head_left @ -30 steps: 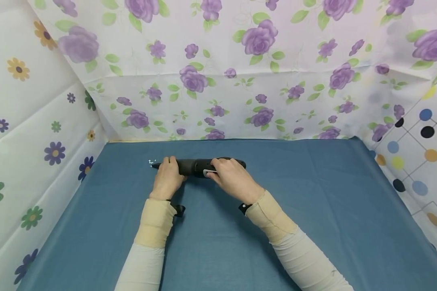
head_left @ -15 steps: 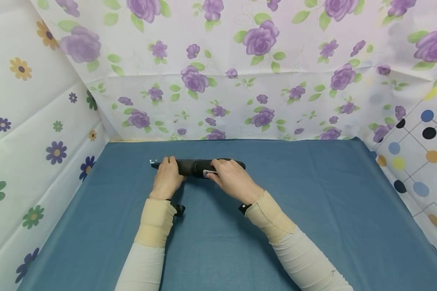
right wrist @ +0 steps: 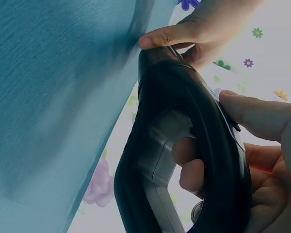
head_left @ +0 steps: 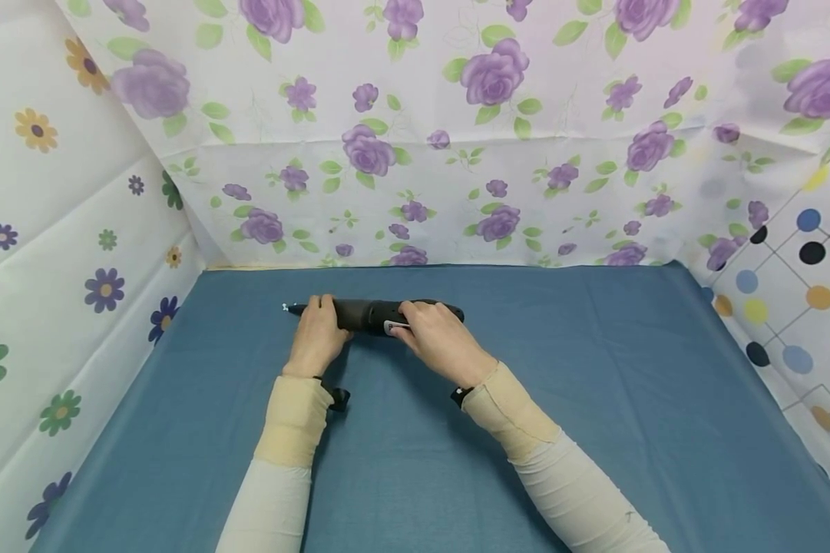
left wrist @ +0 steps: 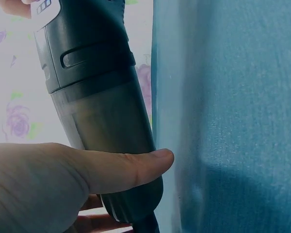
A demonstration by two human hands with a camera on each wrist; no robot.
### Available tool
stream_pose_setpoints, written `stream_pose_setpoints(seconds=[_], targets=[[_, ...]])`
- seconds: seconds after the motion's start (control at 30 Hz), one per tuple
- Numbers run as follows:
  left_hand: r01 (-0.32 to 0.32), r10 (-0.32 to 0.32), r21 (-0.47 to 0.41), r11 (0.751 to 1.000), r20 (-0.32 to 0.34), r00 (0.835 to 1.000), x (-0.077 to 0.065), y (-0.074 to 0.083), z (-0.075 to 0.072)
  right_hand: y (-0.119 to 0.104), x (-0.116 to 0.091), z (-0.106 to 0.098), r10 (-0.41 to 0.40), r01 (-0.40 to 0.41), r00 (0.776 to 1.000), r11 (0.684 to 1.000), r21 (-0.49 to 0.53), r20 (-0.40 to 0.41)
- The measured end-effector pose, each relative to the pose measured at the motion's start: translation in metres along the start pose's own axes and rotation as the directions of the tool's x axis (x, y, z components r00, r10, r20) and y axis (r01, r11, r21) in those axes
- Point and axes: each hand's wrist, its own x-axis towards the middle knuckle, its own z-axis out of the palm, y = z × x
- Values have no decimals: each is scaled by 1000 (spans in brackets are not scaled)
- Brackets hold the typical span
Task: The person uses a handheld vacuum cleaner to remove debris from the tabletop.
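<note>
A black handheld vacuum cleaner (head_left: 354, 315) is held level above the blue cloth, its narrow nozzle (head_left: 295, 309) pointing left. My left hand (head_left: 315, 335) grips the front end; in the left wrist view the thumb lies across the smoky dust cup (left wrist: 106, 121). My right hand (head_left: 444, 339) holds the looped handle (right wrist: 223, 165), with fingers curled through the loop and the thumb on top near a light-coloured panel. Small white bits (head_left: 285, 306) lie on the cloth right at the nozzle's tip. Whether the tip touches the cloth is unclear.
Blue cloth (head_left: 415, 461) covers the table. A flowered sheet (head_left: 415, 177) stands along the back edge, with another flowered sheet (head_left: 69, 307) on the left and a dotted one (head_left: 788, 330) on the right.
The nozzle tip has shifted slightly left and away from me, onto the white bits. Fewer bits show now than before. Both hands keep their hold on the vacuum cleaner.
</note>
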Motion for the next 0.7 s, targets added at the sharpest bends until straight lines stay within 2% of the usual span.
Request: stream_pose_setpoints(seconds=[0.7], targets=[[0,0,0,1000,-1,1000,2,-6,1,0,3,7,13,-13,1000,1000,1,-22]])
